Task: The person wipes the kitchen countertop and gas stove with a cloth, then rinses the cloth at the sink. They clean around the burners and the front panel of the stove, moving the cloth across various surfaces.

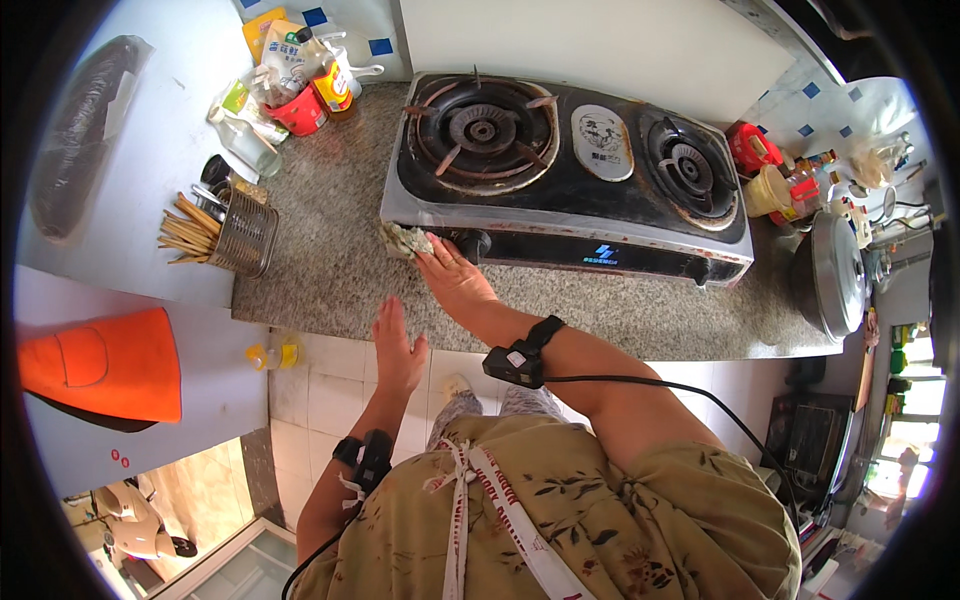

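My right hand [455, 279] presses a crumpled, pale green cloth [409, 240] against the front left corner of a two-burner gas stove [517, 210], beside its left knob [475, 245]. The fingertips rest on the cloth's right edge. My left hand [398, 345] is held near the front edge of the speckled stone countertop [322, 277], fingers extended and thumb apart, with nothing in it. Rust and dark stains mark the stove's top and front rim. Both wrists wear black strapped devices with cables.
Left on the counter are a metal holder [244, 232] of chopsticks, a glass bottle [244, 142], a red basket [298, 111] and a sauce bottle [332, 82]. A lidded pot [829, 277] and jars stand at the right. An orange apron [127, 367] hangs at the left.
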### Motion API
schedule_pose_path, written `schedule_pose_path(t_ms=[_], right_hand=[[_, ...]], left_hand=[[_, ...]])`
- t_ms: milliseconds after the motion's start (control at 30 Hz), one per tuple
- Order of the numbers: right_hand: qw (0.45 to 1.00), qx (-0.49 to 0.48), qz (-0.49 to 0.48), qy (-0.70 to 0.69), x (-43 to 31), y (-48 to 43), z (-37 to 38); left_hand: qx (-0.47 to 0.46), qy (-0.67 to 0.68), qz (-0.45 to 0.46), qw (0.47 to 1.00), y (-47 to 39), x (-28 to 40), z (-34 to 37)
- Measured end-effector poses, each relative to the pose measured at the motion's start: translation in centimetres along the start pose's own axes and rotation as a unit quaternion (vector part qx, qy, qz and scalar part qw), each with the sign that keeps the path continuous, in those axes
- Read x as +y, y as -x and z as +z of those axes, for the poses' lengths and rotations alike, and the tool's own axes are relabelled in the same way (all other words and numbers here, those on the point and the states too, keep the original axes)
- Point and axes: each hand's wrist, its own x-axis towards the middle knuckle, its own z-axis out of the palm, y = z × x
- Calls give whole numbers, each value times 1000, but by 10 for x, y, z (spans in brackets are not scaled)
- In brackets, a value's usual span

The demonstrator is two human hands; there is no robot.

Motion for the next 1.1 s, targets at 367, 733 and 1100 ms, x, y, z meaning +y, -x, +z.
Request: schedule_pose_path(t_ms=[367,733,1100], right_hand=[[940,10,44,-339,-6,37,-11],[996,-15,69,-59,6,-54,-30],[990,-116,-71,37,-8,-16,-7]], left_hand=[[-5,4,-1,1000,9,9,10],[3,10,-16,1000,17,-5,-1],[-27,23,-47,998,24,-13,-1]])
